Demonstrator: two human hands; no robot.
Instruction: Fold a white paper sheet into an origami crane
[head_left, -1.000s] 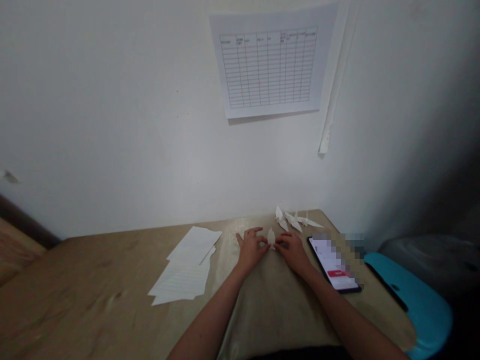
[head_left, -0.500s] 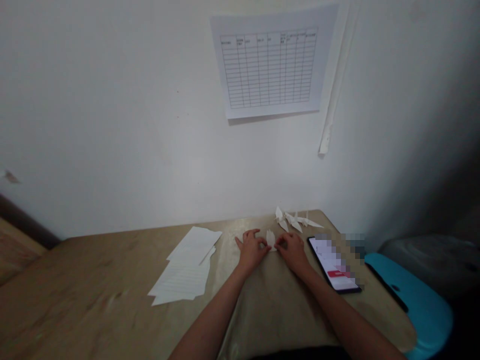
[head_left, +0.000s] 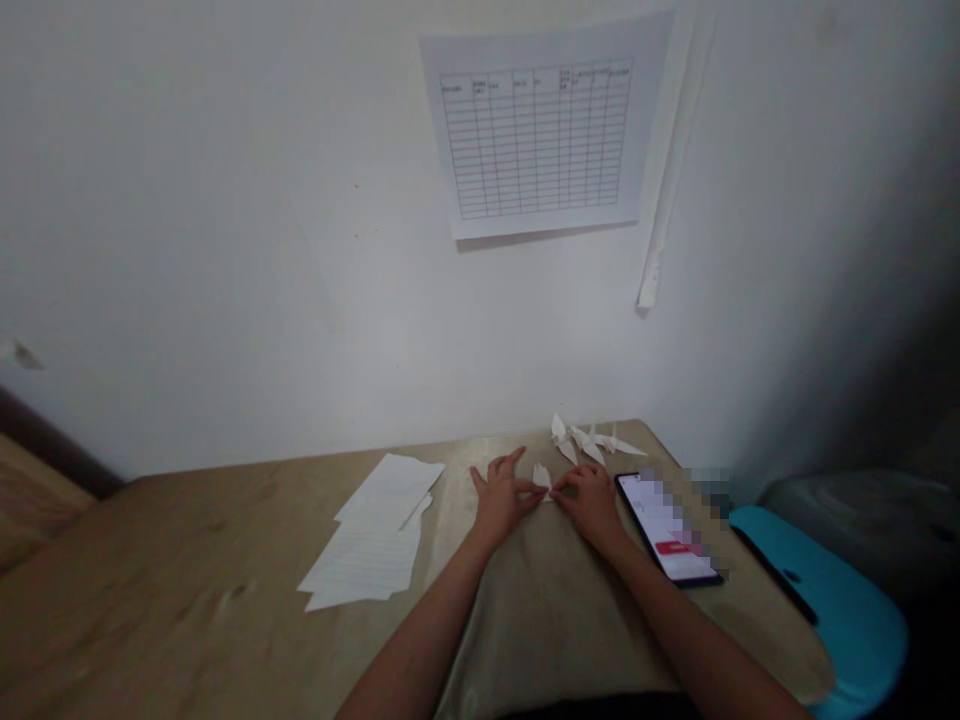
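A small piece of folded white paper (head_left: pixel 541 477) lies on the table between my two hands. My left hand (head_left: pixel 504 492) has its index fingertip and thumb at the paper's lower left edge, with the other fingers spread upward. From the other side, my right hand (head_left: pixel 589 497) pinches the lower right edge, its fingers curled. The fingertips of both hands almost meet at the bottom of the paper and hide part of it. Behind my right hand stand several folded paper cranes (head_left: pixel 589 440) near the wall.
Loose white paper sheets (head_left: pixel 375 535) lie to the left. A phone (head_left: pixel 664 530) with a lit screen is right of my right hand. A blue stool or chair (head_left: pixel 825 600) stands beyond the table's (head_left: pixel 225 560) right edge. A printed chart (head_left: pixel 536 140) hangs on the wall.
My left hand's upper fingers have lifted and spread, and its fingertips have shifted slightly right along the paper's lower edge. My right hand stays almost in place.
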